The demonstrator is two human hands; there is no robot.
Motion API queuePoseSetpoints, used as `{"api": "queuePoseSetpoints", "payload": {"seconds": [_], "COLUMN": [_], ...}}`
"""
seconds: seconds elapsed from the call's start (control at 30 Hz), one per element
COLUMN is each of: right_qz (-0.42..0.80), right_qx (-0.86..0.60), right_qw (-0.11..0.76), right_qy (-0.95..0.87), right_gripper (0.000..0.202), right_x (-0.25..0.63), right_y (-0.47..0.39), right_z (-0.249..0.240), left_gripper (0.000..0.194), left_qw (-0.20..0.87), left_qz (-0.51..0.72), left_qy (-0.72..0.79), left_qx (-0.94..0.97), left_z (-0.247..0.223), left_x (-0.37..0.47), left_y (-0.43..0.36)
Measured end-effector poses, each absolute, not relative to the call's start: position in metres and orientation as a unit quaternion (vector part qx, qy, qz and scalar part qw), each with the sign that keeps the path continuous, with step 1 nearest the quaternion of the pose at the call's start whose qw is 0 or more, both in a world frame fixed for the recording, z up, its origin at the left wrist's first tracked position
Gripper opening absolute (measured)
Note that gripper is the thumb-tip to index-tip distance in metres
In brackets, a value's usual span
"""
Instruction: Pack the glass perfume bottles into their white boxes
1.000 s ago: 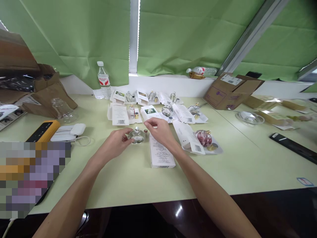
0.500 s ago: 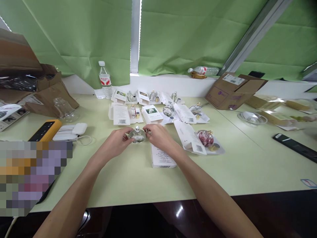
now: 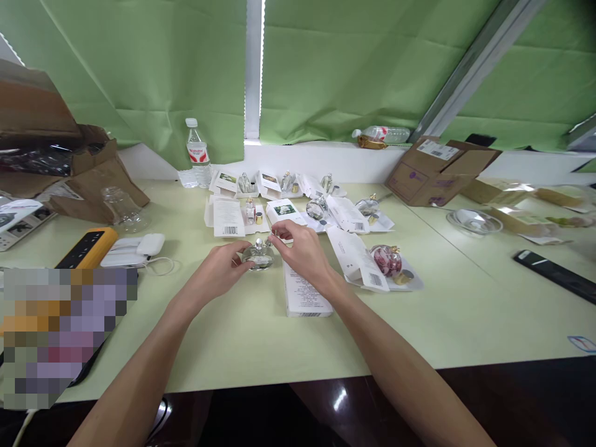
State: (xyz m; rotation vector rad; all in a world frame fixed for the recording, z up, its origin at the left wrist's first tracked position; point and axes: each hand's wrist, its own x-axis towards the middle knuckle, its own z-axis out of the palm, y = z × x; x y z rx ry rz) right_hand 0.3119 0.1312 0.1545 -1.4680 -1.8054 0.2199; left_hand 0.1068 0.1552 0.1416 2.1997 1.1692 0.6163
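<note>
Gripping a clear glass bottle (image 3: 259, 257) upright on the table (image 3: 223, 335) — that is the left hand (image 3: 222, 270). The right hand (image 3: 300, 249) pinches a small cap (image 3: 269, 242) just beside it, above a white box (image 3: 305, 292).

1. The left hand (image 3: 221, 268) is bare, with slim fingers and a narrow wrist.
2. The right hand (image 3: 302, 251) is bare too, its fingers similarly slender.
3. The left forearm (image 3: 153, 347) is smooth and uncovered, broadening toward the elbow.
4. The right forearm (image 3: 395, 347) is likewise uncovered, lean, and widens gradually from the wrist.
</note>
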Motion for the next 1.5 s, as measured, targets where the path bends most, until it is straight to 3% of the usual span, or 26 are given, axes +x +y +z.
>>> {"api": "queuePoseSetpoints", "payload": {"seconds": [0.27, 0.6, 1.5], "right_qz": [0.165, 0.17, 0.137], "right_qx": [-0.525, -0.504, -0.442], "right_qw": [0.483, 0.517, 0.493], "right_qy": [-0.682, -0.671, -0.737], "right_gripper": [0.015, 0.014, 0.019], "right_x": [0.306, 0.303, 0.299], "right_y": [0.125, 0.12, 0.121], "right_z": [0.164, 0.17, 0.162], "left_gripper": [0.036, 0.035, 0.024], "left_qw": [0.287, 0.291, 0.283], "left_qz": [0.23, 0.221, 0.229], "left_qy": [0.44, 0.449, 0.426], "left_qx": [0.819, 0.815, 0.828], "left_z": [0.142, 0.144, 0.142], "left_x": [0.107, 0.107, 0.108], "left_y": [0.155, 0.153, 0.155]}}
